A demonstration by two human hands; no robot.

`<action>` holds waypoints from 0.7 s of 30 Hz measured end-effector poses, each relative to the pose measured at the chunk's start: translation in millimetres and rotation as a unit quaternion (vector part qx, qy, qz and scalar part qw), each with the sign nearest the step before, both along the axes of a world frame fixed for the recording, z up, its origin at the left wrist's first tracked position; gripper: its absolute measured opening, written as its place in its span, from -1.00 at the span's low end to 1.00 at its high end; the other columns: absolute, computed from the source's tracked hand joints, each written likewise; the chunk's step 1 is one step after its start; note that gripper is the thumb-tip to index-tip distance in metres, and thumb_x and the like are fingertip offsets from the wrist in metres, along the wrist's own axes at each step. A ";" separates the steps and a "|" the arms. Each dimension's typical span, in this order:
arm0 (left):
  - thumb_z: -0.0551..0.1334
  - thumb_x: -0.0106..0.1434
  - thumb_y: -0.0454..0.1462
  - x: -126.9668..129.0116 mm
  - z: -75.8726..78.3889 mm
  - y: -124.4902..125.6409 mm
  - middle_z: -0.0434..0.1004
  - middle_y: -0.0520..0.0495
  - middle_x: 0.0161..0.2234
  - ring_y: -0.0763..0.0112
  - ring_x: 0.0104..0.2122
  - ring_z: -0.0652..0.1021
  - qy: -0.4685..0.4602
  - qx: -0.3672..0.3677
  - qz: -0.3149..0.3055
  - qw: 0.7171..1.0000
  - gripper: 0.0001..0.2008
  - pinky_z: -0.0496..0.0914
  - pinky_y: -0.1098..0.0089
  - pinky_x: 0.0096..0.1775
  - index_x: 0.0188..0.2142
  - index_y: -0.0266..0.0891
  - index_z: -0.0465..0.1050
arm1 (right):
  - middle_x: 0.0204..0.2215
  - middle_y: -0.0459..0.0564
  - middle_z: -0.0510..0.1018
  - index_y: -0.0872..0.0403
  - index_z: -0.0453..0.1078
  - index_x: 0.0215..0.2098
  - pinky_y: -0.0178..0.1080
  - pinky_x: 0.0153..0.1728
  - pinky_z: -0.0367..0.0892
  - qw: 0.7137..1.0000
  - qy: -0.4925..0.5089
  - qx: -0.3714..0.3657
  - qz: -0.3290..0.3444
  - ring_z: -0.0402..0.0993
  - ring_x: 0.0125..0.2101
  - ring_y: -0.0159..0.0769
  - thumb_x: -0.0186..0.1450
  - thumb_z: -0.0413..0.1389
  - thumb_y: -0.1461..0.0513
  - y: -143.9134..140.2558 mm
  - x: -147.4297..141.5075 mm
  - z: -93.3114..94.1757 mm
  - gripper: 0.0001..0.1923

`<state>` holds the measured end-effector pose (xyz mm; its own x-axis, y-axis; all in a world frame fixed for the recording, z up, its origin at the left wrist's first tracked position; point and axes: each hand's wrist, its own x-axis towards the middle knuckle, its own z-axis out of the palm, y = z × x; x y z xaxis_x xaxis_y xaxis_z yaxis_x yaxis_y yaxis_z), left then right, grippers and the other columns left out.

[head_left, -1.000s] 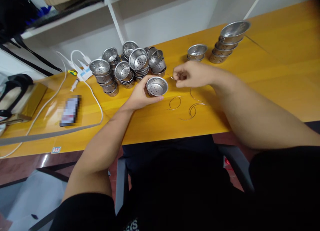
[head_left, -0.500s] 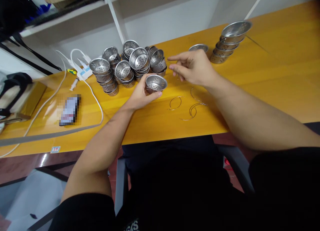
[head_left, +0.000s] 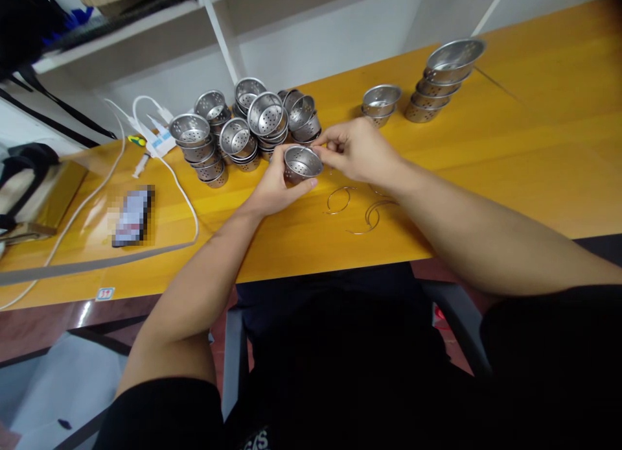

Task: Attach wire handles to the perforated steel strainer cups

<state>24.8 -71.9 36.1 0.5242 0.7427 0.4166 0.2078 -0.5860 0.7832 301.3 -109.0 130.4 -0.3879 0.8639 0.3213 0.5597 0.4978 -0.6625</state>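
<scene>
Left hand (head_left: 272, 187) wrapped around a small perforated metal cup (head_left: 302, 163), grip closed on its side wall from the 8 o'clock side, cup tilted a bit and held just above the yellow surface (head_left: 510, 152). Right hand (head_left: 357, 152) right at the cup's rim from 3 o'clock, fingertips (head_left: 324, 146) pinched narrow against the edge (probably on a thin wire, but too small to tell for sure).

Just past the cup at 11 to 12 o'clock, a cluster of stacked cups (head_left: 243, 129) of the same perforated kind, packed close together, some tipped sideways. Further out at 1 o'clock, a short pair of nested cups (head_left: 380, 103), and beyond that at 2 o'clock a taller leaning stack (head_left: 440, 80) with a wider bowl on top.

At 5 o'clock from the held cup, loose wire loops (head_left: 357, 207) lying flat on the surface, partly under the right forearm.

Over at 9 o'clock, a phone (head_left: 130, 215) (blurred out) lying flat with a white cable (head_left: 187, 200) curving round it, running back to a white power strip (head_left: 158, 139) at 10 o'clock. At the far left edge, a black bag (head_left: 29, 165) on a brown box.

Behind everything, a white shelf frame (head_left: 221, 35) against the wall.
</scene>
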 end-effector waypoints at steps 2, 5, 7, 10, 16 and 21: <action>0.60 0.40 0.51 0.3 0.4 -1.0 0.56 -0.30 0.44 -0.13 0.45 0.72 -0.008 -0.002 0.001 1.000 0.15 0.68 -0.18 0.53 0.63 0.02 0.25 | -0.21 0.10 0.70 -0.08 0.83 0.08 0.18 0.11 0.68 1.000 0.001 -0.002 -0.005 0.65 -0.14 0.13 0.71 0.35 -0.21 -1.0 -2.1 -0.4 -0.56; 0.66 0.34 0.50 1.2 1.5 -3.0 0.56 -0.30 0.44 -0.16 0.45 0.72 -0.008 0.006 0.002 1.000 0.18 0.68 -0.20 0.54 0.60 0.00 0.24 | -0.24 0.09 0.67 -0.05 0.82 0.06 0.19 0.12 0.68 1.000 0.006 -0.007 -0.023 0.64 -0.17 0.11 0.72 0.35 -0.18 -2.4 -6.6 -0.3 -0.57; 0.70 0.30 0.47 2.7 2.7 -4.4 0.57 -0.30 0.44 -0.18 0.46 0.72 0.001 0.014 0.013 1.000 0.21 0.66 -0.21 0.56 0.59 -0.01 0.25 | -0.27 0.08 0.66 -0.03 0.80 0.06 0.18 0.11 0.69 0.999 0.011 -0.016 -0.034 0.63 -0.20 0.09 0.71 0.35 -0.14 -3.7 -11.0 -0.3 -0.61; 0.75 0.29 0.42 6.0 5.7 -7.0 0.61 -0.26 0.40 -0.20 0.45 0.73 0.013 0.027 0.041 0.999 0.19 0.64 -0.22 0.59 0.58 -0.01 0.28 | -0.31 0.01 0.64 -0.04 0.78 0.26 0.15 0.07 0.72 0.998 0.028 -0.029 -0.042 0.61 -0.23 0.06 0.67 0.35 -0.09 -7.7 -19.7 -0.9 -0.60; 0.68 0.35 0.46 7.2 20.8 -16.5 0.74 -0.18 0.26 -0.07 0.29 0.78 0.025 0.030 0.083 0.996 0.01 0.68 -0.05 0.46 0.44 -0.06 0.46 | -0.35 0.00 0.61 -0.08 0.73 0.09 -0.01 -0.22 0.64 0.995 0.101 -0.019 0.013 0.56 -0.30 -0.04 0.68 0.36 -0.21 -11.4 -23.9 -0.2 -0.59; 0.46 0.46 0.60 4.1 27.4 -18.9 0.78 -0.15 0.10 0.16 -0.03 0.76 -0.021 -0.013 0.044 0.999 -0.08 0.73 0.13 0.06 0.29 -0.09 0.56 | -0.43 -0.11 0.60 -0.04 0.70 -0.02 -0.23 -0.49 0.36 0.956 0.196 -0.073 0.205 0.43 -0.47 -0.29 0.57 0.54 -0.44 5.9 -5.3 -3.9 -0.31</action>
<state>28.9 -90.8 63.5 0.4385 0.7967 0.4159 0.2251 -0.5454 0.8074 296.0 -103.2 126.5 -0.5784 0.7116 0.3989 0.0320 0.5084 -0.8605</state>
